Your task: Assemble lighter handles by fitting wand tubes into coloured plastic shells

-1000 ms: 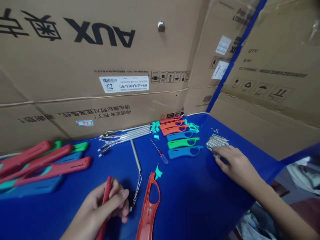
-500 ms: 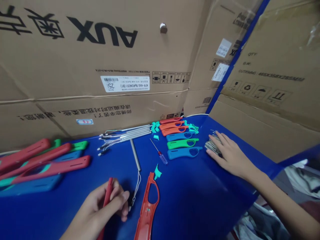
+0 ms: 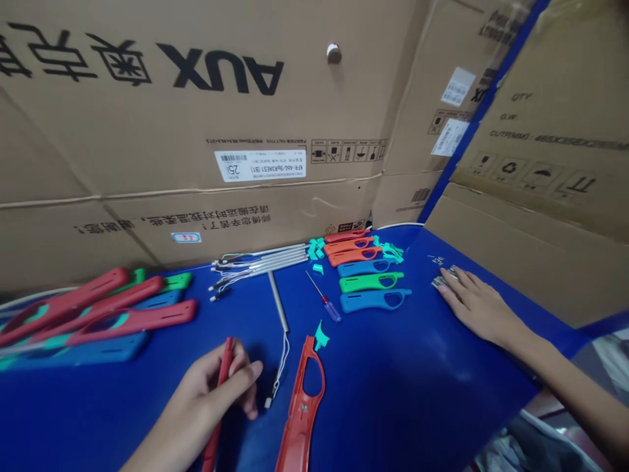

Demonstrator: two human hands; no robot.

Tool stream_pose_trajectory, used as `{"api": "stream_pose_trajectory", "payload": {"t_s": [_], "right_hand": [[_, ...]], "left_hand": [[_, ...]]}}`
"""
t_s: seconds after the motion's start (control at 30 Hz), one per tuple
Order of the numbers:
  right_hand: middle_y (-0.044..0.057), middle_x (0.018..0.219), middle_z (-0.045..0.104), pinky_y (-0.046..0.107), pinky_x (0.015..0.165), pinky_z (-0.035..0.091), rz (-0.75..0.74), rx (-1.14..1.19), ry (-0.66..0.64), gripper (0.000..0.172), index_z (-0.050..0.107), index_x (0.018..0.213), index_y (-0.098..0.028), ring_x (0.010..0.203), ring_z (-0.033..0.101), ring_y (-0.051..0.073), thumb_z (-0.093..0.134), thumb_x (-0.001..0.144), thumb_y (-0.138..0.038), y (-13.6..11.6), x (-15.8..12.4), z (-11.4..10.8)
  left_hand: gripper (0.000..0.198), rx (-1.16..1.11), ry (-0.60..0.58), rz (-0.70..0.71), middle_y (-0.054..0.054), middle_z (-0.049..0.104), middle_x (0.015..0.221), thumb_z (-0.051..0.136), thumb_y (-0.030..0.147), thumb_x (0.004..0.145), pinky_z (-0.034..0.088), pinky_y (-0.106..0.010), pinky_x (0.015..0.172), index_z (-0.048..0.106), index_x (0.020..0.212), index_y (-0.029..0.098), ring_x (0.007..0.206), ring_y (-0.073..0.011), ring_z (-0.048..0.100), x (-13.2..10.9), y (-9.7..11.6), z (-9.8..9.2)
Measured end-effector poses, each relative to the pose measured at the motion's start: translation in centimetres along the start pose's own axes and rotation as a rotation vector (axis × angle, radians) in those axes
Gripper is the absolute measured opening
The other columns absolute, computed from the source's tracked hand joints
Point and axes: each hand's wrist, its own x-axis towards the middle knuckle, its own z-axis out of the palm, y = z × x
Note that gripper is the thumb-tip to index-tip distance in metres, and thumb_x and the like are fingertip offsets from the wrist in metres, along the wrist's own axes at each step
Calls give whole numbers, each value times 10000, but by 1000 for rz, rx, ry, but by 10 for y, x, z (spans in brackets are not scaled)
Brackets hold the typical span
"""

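Observation:
My left hand [image 3: 211,387] sits at the lower middle of the blue table, its fingers curled around a narrow red plastic strip [image 3: 225,360]. Just right of that hand lies a red plastic handle shell [image 3: 299,419] with an oval opening, and a small teal plastic clip [image 3: 321,337] rests at its tip. A metal rod with a thin white wire [image 3: 278,301] lies above the hand. At the right, my right hand [image 3: 479,308] is pressed over a small pile of metal parts [image 3: 442,282], hiding most of it, with its fingers closed on the pieces.
Red, blue and green handle shells [image 3: 98,314] lie at the left, and a tidy row of them [image 3: 366,269] stands at the back. There are also metal rods with wires [image 3: 260,262] and a small screwdriver [image 3: 324,301]. Cardboard boxes wall the back; the table edge runs at the right.
My right hand has moved from beside the metal pile to over it, and most of the pile is now covered. The whole view has shifted slightly. My left hand still holds the red strip.

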Motion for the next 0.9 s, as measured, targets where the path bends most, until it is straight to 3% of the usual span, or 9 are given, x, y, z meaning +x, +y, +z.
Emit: {"api": "stream_pose_trajectory", "payload": {"t_s": [0.1,0.2,0.3,0.4,0.5,0.63,0.73,0.9], "right_hand": [[233,1348,546,601,1000,425,-60,48,96,582,550,1331,-98,1281,473,399,295,970,-477,-1,4,-11],[230,1257,619,549,1010,444,-129,120,214,496,620,1240,-100,1222,540,381,331,979,-406,-21,7,-41],[126,1038,728,445,914,530,-300,315,265,344,695,1040,-175,981,679,297,413,967,-358,-66,10,-77],[94,1084,697,377,913,516,-658,420,221,259,667,1084,-194,1019,637,236,449,951,-234,-132,17,-99],[114,1180,640,402,920,475,-1004,339,107,320,641,1138,-163,1071,570,254,469,882,-79,-199,31,-100],[114,1158,635,393,827,442,-1289,152,55,279,624,1095,-150,1063,524,269,526,857,-42,-260,51,-86],[82,1038,663,371,816,402,-1352,120,68,199,635,1024,-172,1006,525,239,490,923,-80,-280,62,-78],[89,955,659,363,820,354,-1300,98,93,200,623,1060,-152,951,519,237,471,942,-98,-289,77,-80]], "left_hand": [[445,-9,-41,-15,102,394,460,707,463,729,434,-234,467,341,629,229,400,-97,432,4,-3,-9],[464,115,-91,-45,121,306,464,689,506,747,322,-186,379,341,626,225,347,-65,339,8,-5,-22],[423,199,-80,-52,119,294,446,605,529,805,278,-187,375,350,645,231,341,-75,315,10,-5,-31],[358,327,-40,34,103,321,465,573,452,811,285,-208,421,352,634,233,385,-92,328,12,-5,-34],[262,674,12,176,61,403,521,542,298,778,277,-235,493,382,585,221,485,-126,407,10,-3,-37],[149,1150,38,146,-34,606,588,480,185,757,259,-294,537,537,623,215,561,-221,556,-3,1,-37],[147,1275,50,118,-101,676,621,500,173,741,295,-315,539,624,668,206,573,-279,631,-17,0,-29],[144,1206,35,164,-147,709,644,512,174,733,374,-347,538,650,698,189,548,-323,666,-29,-14,-16]]}}
